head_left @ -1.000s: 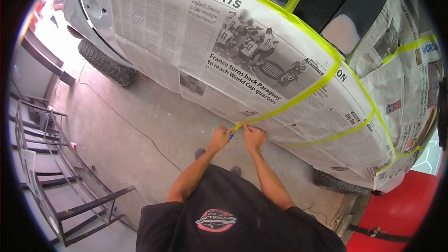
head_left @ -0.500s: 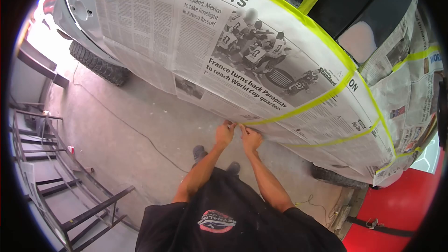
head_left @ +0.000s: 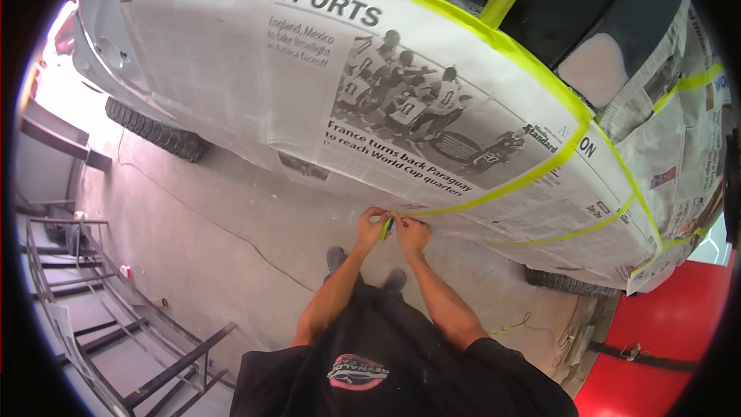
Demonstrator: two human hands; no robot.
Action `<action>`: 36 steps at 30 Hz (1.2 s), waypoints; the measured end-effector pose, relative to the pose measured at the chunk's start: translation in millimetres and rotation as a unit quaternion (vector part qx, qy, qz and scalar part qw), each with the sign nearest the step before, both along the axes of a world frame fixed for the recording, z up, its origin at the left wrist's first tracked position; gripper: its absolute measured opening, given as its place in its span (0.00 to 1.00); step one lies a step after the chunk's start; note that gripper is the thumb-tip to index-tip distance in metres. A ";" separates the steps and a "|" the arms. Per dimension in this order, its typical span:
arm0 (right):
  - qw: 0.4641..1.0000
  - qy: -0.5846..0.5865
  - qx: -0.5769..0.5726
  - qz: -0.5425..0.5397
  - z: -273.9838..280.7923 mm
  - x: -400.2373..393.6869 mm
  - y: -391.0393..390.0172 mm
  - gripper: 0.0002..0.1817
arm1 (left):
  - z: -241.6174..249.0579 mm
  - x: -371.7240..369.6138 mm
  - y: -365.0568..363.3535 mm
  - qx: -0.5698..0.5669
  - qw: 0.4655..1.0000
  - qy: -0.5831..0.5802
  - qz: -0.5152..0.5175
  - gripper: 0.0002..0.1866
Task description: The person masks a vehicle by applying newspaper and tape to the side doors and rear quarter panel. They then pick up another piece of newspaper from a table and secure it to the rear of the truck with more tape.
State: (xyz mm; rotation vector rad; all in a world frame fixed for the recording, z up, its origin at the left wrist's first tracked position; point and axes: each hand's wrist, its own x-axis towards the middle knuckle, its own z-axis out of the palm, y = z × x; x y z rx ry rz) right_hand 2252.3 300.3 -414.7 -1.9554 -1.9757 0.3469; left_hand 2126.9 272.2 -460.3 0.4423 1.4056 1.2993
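Note:
Newspaper sheets [head_left: 309,93] cover the side of a vehicle, held by yellow-green tape strips [head_left: 509,181]. At the lower edge of the paper, my left hand [head_left: 372,228] is closed around a small tape roll [head_left: 387,228], yellow-green with a blue inner part. Close beside it on the right, my right hand [head_left: 412,235] has its fingers pinched together near the end of a tape strip; what lies between them is too small to make out.
Black metal frames [head_left: 147,340] stand at the lower left. A cable [head_left: 224,224] runs over the concrete floor. Vehicle tyres [head_left: 154,130] show below the paper. A red panel [head_left: 656,324] is at the lower right.
The tape roll now shows between my hands. Both hands have moved slightly down, and the view has shifted, with the newspaper's left part moving left.

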 end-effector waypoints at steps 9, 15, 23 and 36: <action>0.999 0.049 -0.007 0.009 -9.4 1.9 -0.5 0.24 | 8.6 -1.5 -0.7 -0.019 0.997 -0.072 0.006 0.07; 0.998 0.059 0.027 0.022 -10.4 -1.0 0.8 0.25 | -1.8 -11.4 2.1 -0.040 0.996 -0.070 -0.024 0.07; 0.998 0.053 0.017 0.032 -8.5 -1.1 2.4 0.27 | -12.5 -23.2 20.1 -0.183 0.948 -0.259 -0.028 0.07; 0.996 0.064 -0.046 -0.044 -10.8 -12.0 -1.6 0.21 | -28.3 -52.0 -81.3 -0.197 0.978 -0.014 -0.063 0.11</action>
